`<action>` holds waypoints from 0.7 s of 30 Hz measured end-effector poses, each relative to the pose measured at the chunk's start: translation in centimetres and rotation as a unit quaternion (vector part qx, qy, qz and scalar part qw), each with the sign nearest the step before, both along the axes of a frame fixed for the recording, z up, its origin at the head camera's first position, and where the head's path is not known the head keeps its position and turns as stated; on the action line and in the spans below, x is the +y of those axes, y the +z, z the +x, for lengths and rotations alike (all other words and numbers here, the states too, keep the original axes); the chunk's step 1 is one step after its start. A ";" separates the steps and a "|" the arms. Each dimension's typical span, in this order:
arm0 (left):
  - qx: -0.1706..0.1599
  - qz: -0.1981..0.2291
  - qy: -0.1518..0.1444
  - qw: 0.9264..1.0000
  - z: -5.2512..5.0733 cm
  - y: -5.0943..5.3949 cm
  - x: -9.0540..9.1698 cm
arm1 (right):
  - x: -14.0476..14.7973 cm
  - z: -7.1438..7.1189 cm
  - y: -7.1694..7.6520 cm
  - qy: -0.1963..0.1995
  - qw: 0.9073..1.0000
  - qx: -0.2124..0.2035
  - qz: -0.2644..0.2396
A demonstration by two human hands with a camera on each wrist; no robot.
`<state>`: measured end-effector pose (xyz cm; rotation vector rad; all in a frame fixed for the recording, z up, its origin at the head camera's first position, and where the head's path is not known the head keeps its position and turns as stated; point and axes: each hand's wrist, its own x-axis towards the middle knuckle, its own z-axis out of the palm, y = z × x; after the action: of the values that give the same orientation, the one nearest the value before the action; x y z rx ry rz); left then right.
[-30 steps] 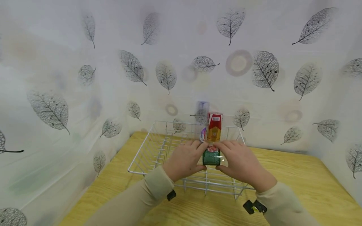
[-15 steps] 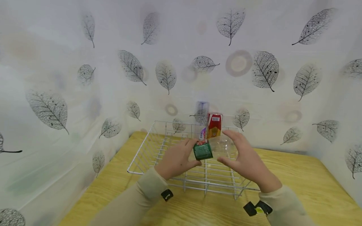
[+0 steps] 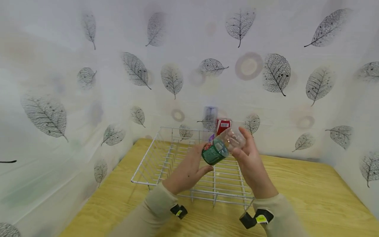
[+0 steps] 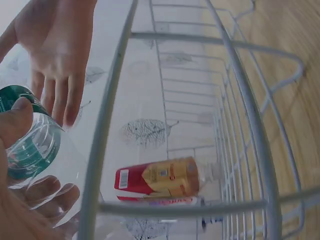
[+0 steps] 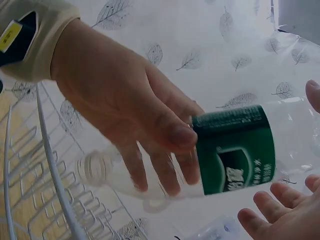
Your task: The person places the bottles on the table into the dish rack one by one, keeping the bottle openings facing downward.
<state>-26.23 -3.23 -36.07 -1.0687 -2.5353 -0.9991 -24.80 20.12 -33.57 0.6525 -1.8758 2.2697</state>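
A clear plastic bottle (image 3: 215, 151) with a green label is tilted above the wire basket. My left hand (image 3: 187, 172) grips it; the right wrist view has that thumb (image 5: 180, 136) at the label's edge and the fingers showing through the clear plastic, with the neck (image 5: 95, 169) beyond. Around the bottle's other, clear end is my right hand (image 3: 251, 164), thumb and fingers spread. Its fingers (image 4: 60, 97) look straight in the left wrist view; whether they touch the bottle cannot be told.
The white wire basket (image 3: 142, 166) stands on a wooden table (image 3: 296, 184). At its back are a red and yellow pack (image 3: 223, 125) and a purple-marked item (image 3: 211, 137). A leaf-printed sheet (image 3: 189, 49) hangs behind.
The bottle was held end-on between both hands. My right hand came off, opened wide, then moved back round the clear end as the bottle turned with its label end down and left.
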 end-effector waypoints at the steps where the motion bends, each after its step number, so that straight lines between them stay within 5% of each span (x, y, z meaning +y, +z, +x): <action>1: -0.010 0.008 -0.011 1.000 0.1 -0.1 0.1 | -0.5 -0.1 0.0 0.017 0.999 0.006 -0.031; 4: -0.037 0.023 -0.038 0.998 0.3 -0.3 0.4 | -1.8 -0.2 0.1 0.062 0.992 0.029 -0.103; 8: -0.066 0.026 -0.054 0.996 0.5 -0.4 0.6 | -2.9 -0.5 0.1 0.083 0.985 0.058 -0.138; 21: -0.063 0.022 -0.046 0.997 0.3 -0.7 0.5 | -3.2 -0.8 0.2 0.056 0.995 0.067 -0.055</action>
<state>-25.97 -2.73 -36.79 -1.1544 -2.5689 -1.1746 -25.57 16.95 -33.38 0.8898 -1.6802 2.3135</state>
